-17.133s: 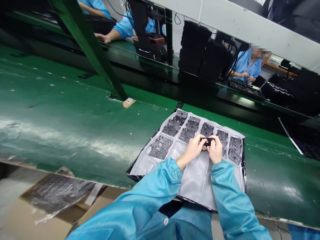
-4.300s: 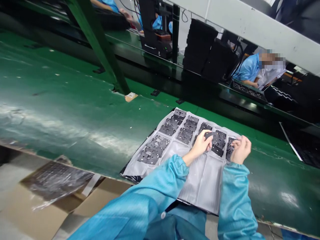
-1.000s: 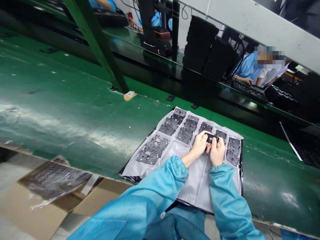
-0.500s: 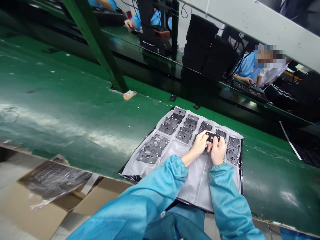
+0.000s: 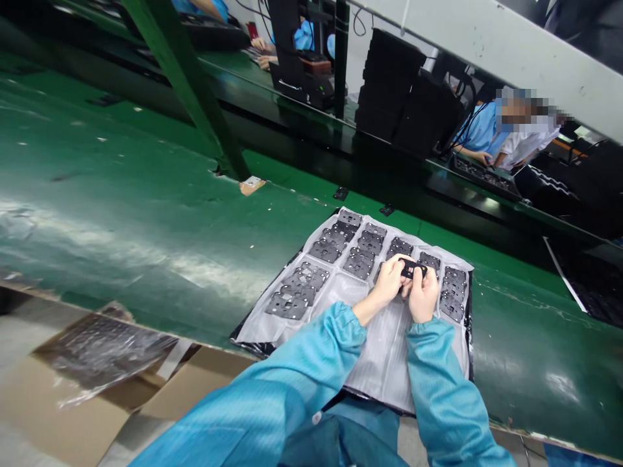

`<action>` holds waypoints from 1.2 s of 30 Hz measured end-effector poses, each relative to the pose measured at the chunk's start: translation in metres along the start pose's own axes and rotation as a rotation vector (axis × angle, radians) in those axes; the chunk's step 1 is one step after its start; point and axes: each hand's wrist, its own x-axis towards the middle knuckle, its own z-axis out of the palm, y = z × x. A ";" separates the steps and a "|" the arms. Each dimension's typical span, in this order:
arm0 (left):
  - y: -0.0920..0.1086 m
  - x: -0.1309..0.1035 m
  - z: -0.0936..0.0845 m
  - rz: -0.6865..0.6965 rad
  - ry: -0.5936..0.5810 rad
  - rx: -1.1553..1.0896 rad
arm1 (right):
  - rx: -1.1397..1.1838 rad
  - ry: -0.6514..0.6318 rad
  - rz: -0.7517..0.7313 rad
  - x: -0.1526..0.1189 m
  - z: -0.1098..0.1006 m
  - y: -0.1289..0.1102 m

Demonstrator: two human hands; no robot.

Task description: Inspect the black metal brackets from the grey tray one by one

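A small black part (image 5: pixel 410 268) is pinched between both my hands, above a tray (image 5: pixel 387 353) lined with white film. My left hand (image 5: pixel 388 283) grips its left end, and my right hand (image 5: pixel 423 295) has its right end, with the thumb on its near side. Flat dark plates lie overlapped in the tray's pockets: one group (image 5: pixel 298 290) at the left, another (image 5: pixel 360 253) in the upper middle, and a third (image 5: pixel 453 293) right of my right hand. Some plates behind my hands are partly hidden.
A slanted green post (image 5: pixel 195 97) stands left of the tray. Beyond the bench, a dark belt carries small black pieces (image 5: pixel 341 193). Co-workers (image 5: pixel 479 133) sit on the far side. An open cardboard box (image 5: pixel 68 408) with clear plastic is at the lower left.
Both hands keep hold of the black part, which has shifted and tilted very slightly. The small black pieces on the belt have moved a little to the right. A far co-worker's hands have moved.
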 end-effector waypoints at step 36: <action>0.000 0.001 0.000 -0.017 -0.010 -0.001 | 0.005 0.003 0.016 0.000 0.000 0.002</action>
